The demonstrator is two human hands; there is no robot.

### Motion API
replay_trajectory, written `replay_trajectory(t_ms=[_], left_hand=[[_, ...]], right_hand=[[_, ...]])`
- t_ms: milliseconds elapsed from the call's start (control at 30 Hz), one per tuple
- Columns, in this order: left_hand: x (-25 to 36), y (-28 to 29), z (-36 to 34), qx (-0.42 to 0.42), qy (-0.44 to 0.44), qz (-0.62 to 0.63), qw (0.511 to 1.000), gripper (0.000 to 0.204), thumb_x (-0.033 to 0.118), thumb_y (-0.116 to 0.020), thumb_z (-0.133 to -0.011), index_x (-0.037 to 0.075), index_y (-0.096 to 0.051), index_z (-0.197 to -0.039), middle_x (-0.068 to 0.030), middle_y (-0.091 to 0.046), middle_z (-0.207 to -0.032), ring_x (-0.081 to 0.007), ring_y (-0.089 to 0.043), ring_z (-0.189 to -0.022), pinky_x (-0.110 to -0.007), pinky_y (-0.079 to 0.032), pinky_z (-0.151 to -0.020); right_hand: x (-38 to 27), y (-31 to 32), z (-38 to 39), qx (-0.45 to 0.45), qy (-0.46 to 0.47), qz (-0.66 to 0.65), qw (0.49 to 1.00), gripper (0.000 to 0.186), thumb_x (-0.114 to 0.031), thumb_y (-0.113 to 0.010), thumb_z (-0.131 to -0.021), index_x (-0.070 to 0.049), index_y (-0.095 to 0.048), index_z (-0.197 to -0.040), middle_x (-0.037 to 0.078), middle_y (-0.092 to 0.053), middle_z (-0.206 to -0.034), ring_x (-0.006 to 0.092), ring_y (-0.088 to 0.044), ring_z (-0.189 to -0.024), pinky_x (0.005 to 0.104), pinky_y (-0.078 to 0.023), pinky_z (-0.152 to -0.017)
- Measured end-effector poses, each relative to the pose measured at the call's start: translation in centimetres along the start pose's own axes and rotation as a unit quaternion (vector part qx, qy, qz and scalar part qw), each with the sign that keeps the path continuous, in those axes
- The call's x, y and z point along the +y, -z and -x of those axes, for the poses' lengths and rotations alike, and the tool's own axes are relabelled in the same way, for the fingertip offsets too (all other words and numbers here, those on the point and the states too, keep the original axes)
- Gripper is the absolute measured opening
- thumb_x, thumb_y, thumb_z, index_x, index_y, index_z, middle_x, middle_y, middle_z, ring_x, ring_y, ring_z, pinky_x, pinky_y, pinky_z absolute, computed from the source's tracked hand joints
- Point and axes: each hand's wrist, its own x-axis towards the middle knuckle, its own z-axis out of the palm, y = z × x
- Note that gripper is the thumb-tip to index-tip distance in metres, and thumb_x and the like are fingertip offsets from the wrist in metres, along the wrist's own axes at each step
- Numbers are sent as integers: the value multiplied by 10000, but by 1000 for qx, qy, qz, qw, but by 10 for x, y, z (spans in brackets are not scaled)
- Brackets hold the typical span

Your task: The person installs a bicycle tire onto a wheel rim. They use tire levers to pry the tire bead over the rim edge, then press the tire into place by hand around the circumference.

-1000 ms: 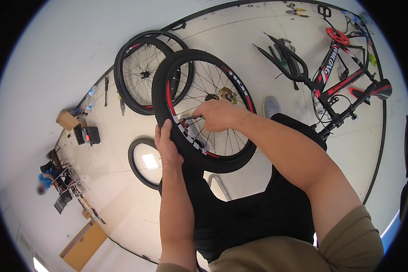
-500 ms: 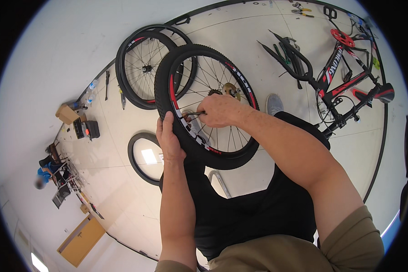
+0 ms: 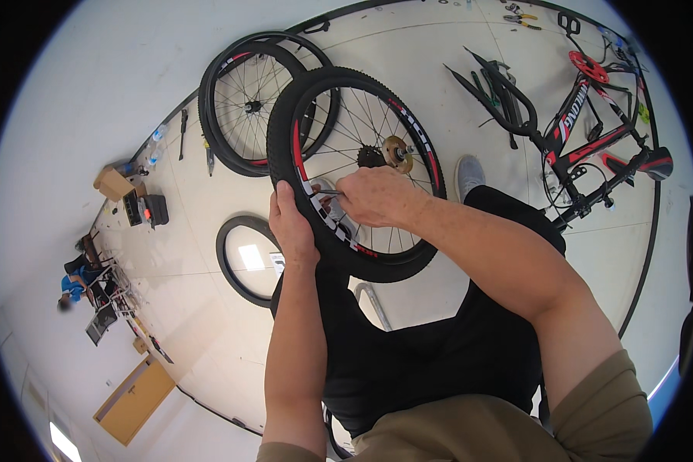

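A bicycle wheel point(image 3: 309, 98) with a knobby black tyre and a black, red and white rim stands tilted before me, by my thighs. My left hand point(image 3: 292, 227) is wrapped round the tyre at its near left side, thumb on the outer face; fingers show through the spokes. My right hand point(image 3: 379, 198) is closed in front of the spokes. It pinches a thin dark rod-like tool point(image 3: 327, 192) that reaches to the inner edge of the rim by my left fingers. The tool's kind cannot be made out. At the hub are a dark sprocket point(image 3: 370, 157) and a gold disc point(image 3: 398, 152).
More wheels point(image 3: 208, 112) lie behind on the left, with a loose tyre point(image 3: 223, 250) nearer. A black and red bike frame point(image 3: 570, 150) lies at right by a fork point(image 3: 527, 115). A cardboard box point(image 3: 112, 183) and a toolbox point(image 3: 157, 209) stand left. A person point(image 3: 73, 286) sits far left.
The view has shifted slightly, so the floor things sit a little differently. Both hands stay at the same part of the rim, with the tool still in my right hand.
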Motion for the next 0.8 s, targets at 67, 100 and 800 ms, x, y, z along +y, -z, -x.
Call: replay_trajectory(t_ms=[67, 100, 800], left_hand=[[5, -3, 3, -4, 9, 6, 1000, 398, 409, -472, -1072, 35, -598, -1124, -100, -704, -931, -193, -675, -707, -331, -583, -633], [6, -4, 4, -8, 14, 10, 1000, 401, 413, -469, -1072, 35, -596, -1121, -104, -705, -931, -196, -675, -702, -334, -583, -626], [2, 20, -12, -28, -51, -37, 998, 260, 222, -671, -953, 18, -632, -1110, -26, -652, -875, -128, -628, -727, -289, -544, -664]], right_hand=[[0, 1, 0, 3, 2, -3, 1000, 300, -222, -523, -942, 18, -704, -937, 237, -723, -916, 402, -718, -900, 495, -566, -839], [3, 0, -2, 2, 1, -4, 1000, 309, -228, -517, -943, 17, -704, -938, 238, -722, -915, 402, -717, -900, 495, -565, -840], [7, -9, -14, 44, 23, -10, 999, 280, -252, -531, -936, -52, -725, -919, 213, -723, -848, 408, -713, -834, 509, -567, -810]])
